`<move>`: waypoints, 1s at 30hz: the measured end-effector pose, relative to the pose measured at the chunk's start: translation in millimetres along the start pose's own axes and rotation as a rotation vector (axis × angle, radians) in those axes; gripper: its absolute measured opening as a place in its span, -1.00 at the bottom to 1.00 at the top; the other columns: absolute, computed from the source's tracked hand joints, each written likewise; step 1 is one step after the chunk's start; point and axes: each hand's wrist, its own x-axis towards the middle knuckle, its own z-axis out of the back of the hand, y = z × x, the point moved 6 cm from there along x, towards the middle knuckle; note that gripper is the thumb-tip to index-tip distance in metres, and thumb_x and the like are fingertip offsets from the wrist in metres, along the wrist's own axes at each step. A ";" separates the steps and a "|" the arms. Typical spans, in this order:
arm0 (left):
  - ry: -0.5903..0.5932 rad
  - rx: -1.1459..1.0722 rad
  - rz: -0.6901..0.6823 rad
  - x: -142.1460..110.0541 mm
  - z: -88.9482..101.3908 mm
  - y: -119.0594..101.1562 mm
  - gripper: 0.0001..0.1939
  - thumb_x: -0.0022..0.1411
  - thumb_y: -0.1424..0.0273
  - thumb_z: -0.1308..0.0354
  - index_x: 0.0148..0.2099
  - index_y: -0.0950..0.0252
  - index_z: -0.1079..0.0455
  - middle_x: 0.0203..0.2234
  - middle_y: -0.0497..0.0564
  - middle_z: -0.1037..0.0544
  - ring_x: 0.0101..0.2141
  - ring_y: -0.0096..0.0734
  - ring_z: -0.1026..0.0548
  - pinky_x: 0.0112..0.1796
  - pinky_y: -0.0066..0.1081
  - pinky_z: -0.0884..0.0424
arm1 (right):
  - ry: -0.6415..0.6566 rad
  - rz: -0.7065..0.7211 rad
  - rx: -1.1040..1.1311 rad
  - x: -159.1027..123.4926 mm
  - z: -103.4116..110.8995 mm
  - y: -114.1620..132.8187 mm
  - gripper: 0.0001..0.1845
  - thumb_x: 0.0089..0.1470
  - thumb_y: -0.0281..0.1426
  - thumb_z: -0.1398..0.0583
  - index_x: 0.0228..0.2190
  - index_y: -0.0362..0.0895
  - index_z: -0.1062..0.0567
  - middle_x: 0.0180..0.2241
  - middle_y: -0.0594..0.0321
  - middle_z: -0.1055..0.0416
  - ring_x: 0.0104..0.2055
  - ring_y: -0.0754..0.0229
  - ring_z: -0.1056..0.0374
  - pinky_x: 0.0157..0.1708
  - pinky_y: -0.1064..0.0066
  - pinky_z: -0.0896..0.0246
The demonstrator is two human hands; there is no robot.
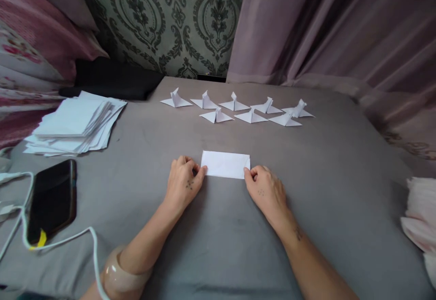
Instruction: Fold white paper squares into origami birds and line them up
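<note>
"What have the hands got there?"

"A small folded paper (225, 164), a white strip lying sideways on the grey sheet (221, 232). The left hand (185, 179), at half past eight from it, is nearly closed, thumb at the near-left corner in a pinch."

"And the right hand (267, 188)?"

"At four o'clock, pinching the near-right corner the same way, its other fingers curled in. I can't see the fingertips underneath on either one."

"What's beyond?"

"Eight paper birds (251, 117), spread from half past ten round to two o'clock, five in the back row and three just in front."

"That pile over at ten?"

"A stack of paper (68, 118), its edges uneven, with a black cloth (116, 79) just behind it. Between eight and nine there's a phone (52, 200), dark screen up, with a white cable (95, 245) looping past its near end."
</note>
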 end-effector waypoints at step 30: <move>0.121 0.053 -0.259 8.7 -12.1 -41.2 -0.78 0.20 0.34 -0.09 -0.39 0.34 -0.48 -0.41 0.11 -0.52 -0.34 -0.28 -0.46 -0.24 -0.37 -0.35 | -0.078 0.264 0.091 -9.1 -1.1 50.6 -0.76 0.04 -0.53 -0.07 -0.30 -0.26 -0.52 -0.19 -0.07 -0.46 -0.10 0.04 -0.36 -0.09 0.33 -0.16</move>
